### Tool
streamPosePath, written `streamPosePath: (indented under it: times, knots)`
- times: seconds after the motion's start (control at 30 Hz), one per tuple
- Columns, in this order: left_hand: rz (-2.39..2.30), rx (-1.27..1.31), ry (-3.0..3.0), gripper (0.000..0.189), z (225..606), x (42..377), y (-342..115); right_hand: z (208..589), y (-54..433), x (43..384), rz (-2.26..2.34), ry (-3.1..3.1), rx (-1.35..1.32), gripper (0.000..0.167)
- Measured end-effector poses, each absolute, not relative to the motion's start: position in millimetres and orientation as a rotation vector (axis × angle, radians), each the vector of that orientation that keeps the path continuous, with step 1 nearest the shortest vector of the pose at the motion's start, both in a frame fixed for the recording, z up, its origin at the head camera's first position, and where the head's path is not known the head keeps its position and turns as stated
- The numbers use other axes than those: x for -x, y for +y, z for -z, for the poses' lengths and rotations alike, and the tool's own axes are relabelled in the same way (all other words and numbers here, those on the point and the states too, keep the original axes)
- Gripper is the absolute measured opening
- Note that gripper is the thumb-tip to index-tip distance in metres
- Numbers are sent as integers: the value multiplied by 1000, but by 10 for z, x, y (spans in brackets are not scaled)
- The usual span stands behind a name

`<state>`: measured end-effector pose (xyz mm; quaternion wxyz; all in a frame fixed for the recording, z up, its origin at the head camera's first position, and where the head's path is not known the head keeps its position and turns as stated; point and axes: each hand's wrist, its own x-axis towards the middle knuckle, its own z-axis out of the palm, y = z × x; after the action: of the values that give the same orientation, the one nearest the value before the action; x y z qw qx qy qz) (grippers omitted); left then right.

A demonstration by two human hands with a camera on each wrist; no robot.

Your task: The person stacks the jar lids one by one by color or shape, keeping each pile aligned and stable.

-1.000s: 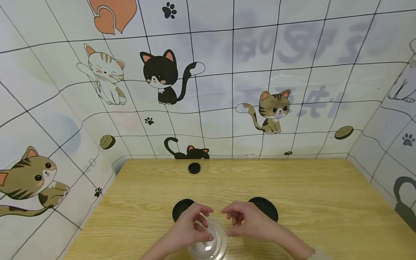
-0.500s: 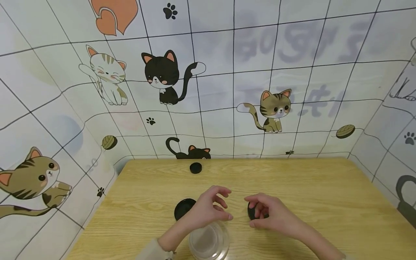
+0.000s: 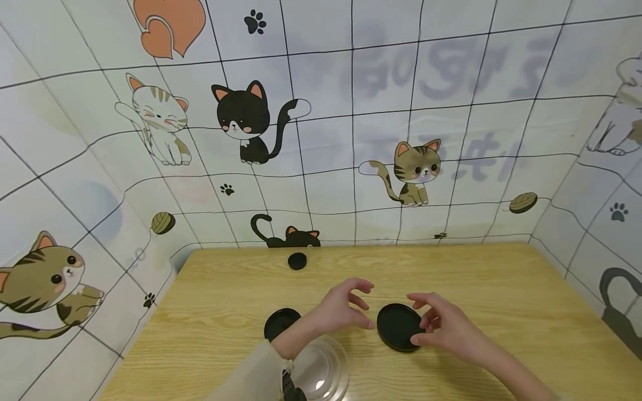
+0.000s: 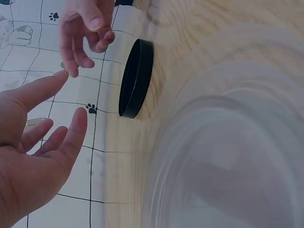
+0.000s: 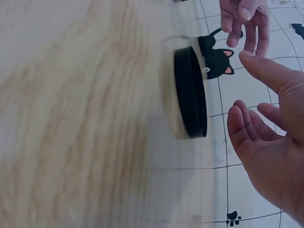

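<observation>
A large round black lid [image 3: 396,328] lies on the wooden table, its raised rim showing from the side in both wrist views. My left hand [image 3: 346,305] is to its left with relaxed, spread fingers, thumb close to the lid's edge in the head view. On the other side my right hand [image 3: 443,327] has its fingers loosely bent and overlaps the lid's right rim there. In the right wrist view a gap shows between that hand [image 5: 275,123] and the lid [image 5: 191,92]. A clear round container [image 3: 323,370] stands below my left forearm, partly hidden by the sleeve.
A smaller black lid [image 3: 278,322] lies left of my left forearm, which partly covers it. Farther back, near the wall, sits a small black cap [image 3: 297,260]. A cat-patterned cloth wall [image 3: 331,139] encloses the wooden table [image 3: 481,289] at the back and sides.
Both hands have moved right, from over and beside the clear container to either side of the large black lid. The lids and container stay put, and more of the large lid now shows.
</observation>
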<state>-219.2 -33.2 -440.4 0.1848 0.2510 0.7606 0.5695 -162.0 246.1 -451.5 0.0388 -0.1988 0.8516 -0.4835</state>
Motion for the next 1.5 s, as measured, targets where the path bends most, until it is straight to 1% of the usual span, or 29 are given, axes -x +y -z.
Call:
streamPosePath:
  times: [0.27,0.47,0.57,0.87,1.13,1.27,1.5]
  knots:
    - [-1527,-702,2140,73,4497,2271,-232,4661,2561,1627,1498,2552,570,92]
    - [-1476,-658,2183,77,4578,2243,-152,4761,2592,1637,1465,2581,531,97]
    - [-1449,-640,2207,79,4604,2260,-139,4788,2610,1651,1445,2591,537,97]
    - [-1464,-609,2134,72,4681,2318,-67,4841,2615,1672,1445,2555,519,93]
    - [-1435,-621,2170,73,4754,2317,-25,4915,2594,1691,1392,2623,536,82]
    - [-1416,-649,2176,69,4743,2317,-26,4939,2597,1701,1382,2642,559,78]
    - [-1372,-686,2214,62,4722,2305,-13,4953,2598,1702,1384,2647,546,77]
